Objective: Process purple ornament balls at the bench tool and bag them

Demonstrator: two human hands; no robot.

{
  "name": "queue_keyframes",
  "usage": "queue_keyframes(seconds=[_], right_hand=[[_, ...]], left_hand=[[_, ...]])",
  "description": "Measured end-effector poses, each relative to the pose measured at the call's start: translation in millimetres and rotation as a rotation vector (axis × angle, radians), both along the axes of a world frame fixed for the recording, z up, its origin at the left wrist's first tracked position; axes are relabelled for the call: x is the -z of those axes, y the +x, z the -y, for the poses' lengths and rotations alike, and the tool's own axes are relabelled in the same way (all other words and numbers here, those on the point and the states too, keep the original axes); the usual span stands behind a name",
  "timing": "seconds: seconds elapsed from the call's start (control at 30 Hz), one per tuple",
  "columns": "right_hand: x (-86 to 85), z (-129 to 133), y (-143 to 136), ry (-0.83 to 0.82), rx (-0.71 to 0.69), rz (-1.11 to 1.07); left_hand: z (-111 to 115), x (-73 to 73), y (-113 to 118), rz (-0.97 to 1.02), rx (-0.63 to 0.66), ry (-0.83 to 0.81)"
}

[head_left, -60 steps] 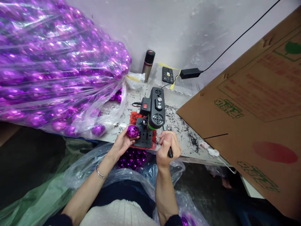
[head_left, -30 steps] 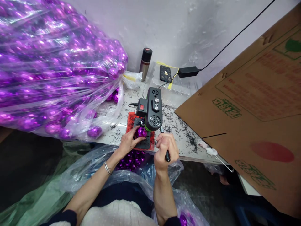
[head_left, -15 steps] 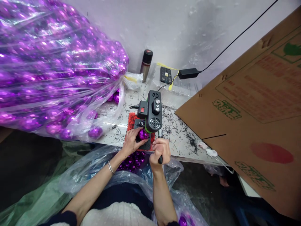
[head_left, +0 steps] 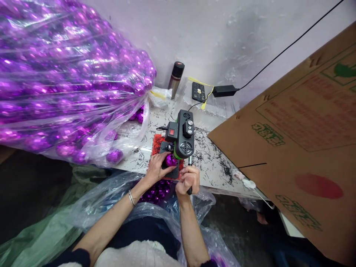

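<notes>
left hand point(head_left: 156, 168): fingers curled around a purple faceted ball point(head_left: 170, 160), pinning it on the black base plate point(head_left: 172, 171) right under the machine head. Bracelet point(head_left: 131, 198) on the wrist.
right hand point(head_left: 187, 181): closed in a fist around the black lever handle point(head_left: 190, 174), which runs up to the right side of the machine.
ball: sits at the front edge of the table, between left-hand fingers and the green collar point(head_left: 176, 155) of the machine; touching both the hand and the plate.
machine point(head_left: 184, 135): small black bench press/drill unit, upright, red rocker switch point(head_left: 171, 131) on the left box, grey buttons on top, vent grille at the front. Stands on a red mat point(head_left: 157, 142).
table point(head_left: 211, 163): white top, littered with black shavings around the machine.
big bag point(head_left: 66, 81): clear plastic, packed with purple balls, lying across the left part of the table and overhanging its edge.
lower bag point(head_left: 155, 191): open clear plastic below the table edge, more purple balls in it, just under the hands.
back of table: flask point(head_left: 176, 75) upright near the wall, remote point(head_left: 198, 91) flat beside it, power adapter point(head_left: 224, 90) with cable running up the wall.
right side: cardboard sheet point(head_left: 300, 133) with green and red print, leaning over the table edge.
near table edge, right: small white item point(head_left: 248, 184) with a thin wire; cannot tell what it is.
</notes>
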State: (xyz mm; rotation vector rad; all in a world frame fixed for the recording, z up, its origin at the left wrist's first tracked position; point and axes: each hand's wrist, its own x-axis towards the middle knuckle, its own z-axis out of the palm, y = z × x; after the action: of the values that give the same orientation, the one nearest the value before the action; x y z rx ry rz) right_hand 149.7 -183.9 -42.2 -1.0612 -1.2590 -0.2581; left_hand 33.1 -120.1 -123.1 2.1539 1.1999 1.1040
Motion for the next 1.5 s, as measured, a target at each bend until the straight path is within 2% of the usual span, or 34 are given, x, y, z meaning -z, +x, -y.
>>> queue_keyframes(seconds=[0.37,0.67,0.77,0.87,0.93,1.0,1.07,1.17,1.2,1.27,1.4,1.5], right_hand=[[4.3,-1,3,-0.010,0.051,0.045],[5.2,-5,4,0.028,0.006,0.129],[-8.4,-4,3,0.030,0.028,0.055],[-39.0,-1,2,-0.040,-0.001,-0.020],[-59.6,2,1,-0.107,-0.018,-0.087],[-71.5,4,1,-0.144,-0.024,-0.116],[-71.3,6,0,-0.144,-0.014,-0.105],[-54.8,9,0,-0.150,-0.008,-0.073],[-48.3,10,0,-0.154,-0.014,-0.070],[-37.7,11,1,-0.151,-0.033,-0.076],[-30.3,10,0,-0.126,-0.039,-0.111],[-30.7,8,-1,-0.129,-0.022,-0.106]], left_hand=[[-3,-0.4,1,0.003,0.015,0.017],[-1,-4.4,1,0.013,0.024,-0.040],[-4,-6.3,1,0.017,0.031,-0.046],[-6,-8.3,-1,0.030,0.051,-0.043],[0,-8.7,-5,0.044,0.087,-0.026],[14,-8.6,-14,0.050,0.139,0.017],[33,-9.7,-27,0.042,0.193,0.085],[50,-20.6,-51,0.016,0.217,0.133],[46,-27.6,-59,0.011,0.184,0.118],[20,-45.6,-74,0.012,0.045,0.055],[-84,-84.0,-91,0.004,-0.260,-0.081],[-157,-101.8,-90,-0.098,-0.351,-0.203]])
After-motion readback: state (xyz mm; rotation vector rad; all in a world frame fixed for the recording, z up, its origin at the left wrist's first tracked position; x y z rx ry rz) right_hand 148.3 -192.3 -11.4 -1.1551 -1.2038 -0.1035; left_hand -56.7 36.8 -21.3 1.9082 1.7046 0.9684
